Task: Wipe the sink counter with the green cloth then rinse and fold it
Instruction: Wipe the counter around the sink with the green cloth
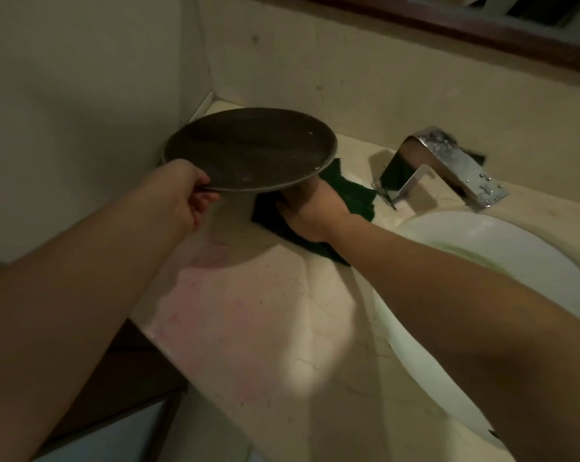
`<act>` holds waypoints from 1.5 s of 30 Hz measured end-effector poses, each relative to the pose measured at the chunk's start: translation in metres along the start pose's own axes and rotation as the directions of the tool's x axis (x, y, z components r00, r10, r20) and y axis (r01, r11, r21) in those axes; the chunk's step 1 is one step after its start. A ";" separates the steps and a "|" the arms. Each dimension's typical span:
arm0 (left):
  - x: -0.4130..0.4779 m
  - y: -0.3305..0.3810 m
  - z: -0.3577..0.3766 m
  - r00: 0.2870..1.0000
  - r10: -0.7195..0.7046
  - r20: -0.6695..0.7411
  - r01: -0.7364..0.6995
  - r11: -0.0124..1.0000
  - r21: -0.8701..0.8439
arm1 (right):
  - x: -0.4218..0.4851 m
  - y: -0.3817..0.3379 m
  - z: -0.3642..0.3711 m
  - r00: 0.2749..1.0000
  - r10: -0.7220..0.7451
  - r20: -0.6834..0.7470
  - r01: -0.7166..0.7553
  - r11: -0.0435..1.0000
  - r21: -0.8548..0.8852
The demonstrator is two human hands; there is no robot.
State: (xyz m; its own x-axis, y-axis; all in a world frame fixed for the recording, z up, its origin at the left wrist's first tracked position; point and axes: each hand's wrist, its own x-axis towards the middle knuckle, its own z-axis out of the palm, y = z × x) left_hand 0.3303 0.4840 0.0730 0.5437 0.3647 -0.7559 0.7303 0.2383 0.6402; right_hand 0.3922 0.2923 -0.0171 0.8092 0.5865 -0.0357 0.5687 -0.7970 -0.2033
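The right hand [310, 211] is pressing down on the green cloth [355, 198], with its back facing up. Its fingertips are hiding under the edge of a plate, so how much they are curling cannot be told. The cloth is lying flat but rumpled on the counter [248, 328], right under this hand and sticking out on all sides of it. It is stretching a bit longer from the wrist side to the far side past the fingers. One ragged edge is pointing out to the right of the hand, toward the tap.

Just left of that hand, the left hand [185, 191] is holding a dark round plate [248, 148] up in the air. Its fingers are curling tight around the near rim. The plate is tilting a little and hanging over the right hand's fingers and part of the cloth.

To the right of the cloth, close by, a shiny tap [448, 168] with water drops on it is standing. Nearer than the tap, beside the right arm, the white sink [515, 255] is sitting in the counter.
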 end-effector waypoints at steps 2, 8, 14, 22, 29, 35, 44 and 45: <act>-0.001 0.003 0.001 1.000 -0.010 0.009 0.010 1.000 -0.008 | -0.021 -0.018 0.002 0.986 -0.152 0.072 0.157 0.985 -0.077; -0.017 -0.005 -0.009 0.999 -0.038 -0.025 0.037 0.999 -0.028 | -0.145 -0.062 0.013 0.921 -0.308 0.239 0.330 0.942 -0.060; -0.002 -0.020 -0.005 0.998 -0.008 -0.058 0.010 0.999 0.039 | -0.188 -0.047 0.015 0.990 -0.021 0.142 0.021 1.000 -0.001; 0.032 -0.064 -0.001 0.980 0.050 -0.192 -0.059 0.997 -0.041 | -0.129 -0.022 0.010 0.978 0.204 0.047 -0.203 0.979 -0.019; -0.027 -0.113 0.005 0.813 0.543 -0.209 -0.369 0.759 0.536 | -0.058 0.022 0.004 0.929 0.370 0.017 -0.369 0.928 -0.046; -0.048 -0.185 0.005 0.742 0.658 0.125 -0.331 0.198 0.923 | -0.093 0.033 0.002 0.905 0.423 -0.040 -0.424 0.905 -0.023; -0.038 -0.203 0.009 0.713 0.677 0.185 -0.283 0.037 0.958 | -0.136 0.016 0.016 0.751 0.651 -0.113 -0.634 0.758 0.151; -0.038 -0.203 0.009 0.713 0.678 0.181 -0.279 0.037 0.959 | -0.133 0.022 0.015 0.724 0.681 -0.111 -0.663 0.731 0.161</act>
State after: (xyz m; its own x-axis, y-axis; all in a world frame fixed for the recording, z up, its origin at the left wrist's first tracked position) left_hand 0.1655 0.4134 -0.0298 0.9573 0.2585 -0.1295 0.2724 -0.9566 0.1038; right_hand 0.2948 0.1994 -0.0319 0.9895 -0.1339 -0.0552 -0.1441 -0.9483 -0.2829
